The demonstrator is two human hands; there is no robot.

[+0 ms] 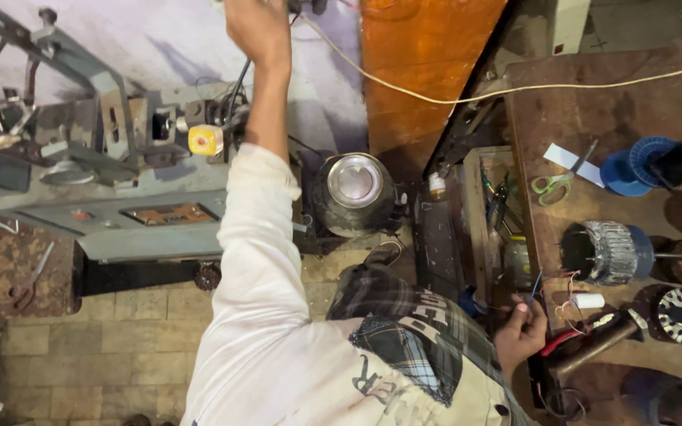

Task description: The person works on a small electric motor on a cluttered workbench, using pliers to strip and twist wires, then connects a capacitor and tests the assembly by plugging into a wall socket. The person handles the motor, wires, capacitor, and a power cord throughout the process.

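Steel pot (354, 183), lid on, floor-standing

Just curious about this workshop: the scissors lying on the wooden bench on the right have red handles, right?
Not quite. The head view shows the scissors on the wooden bench at the right, but their handles are green, not red. They lie beside a white strip, near a blue spool.
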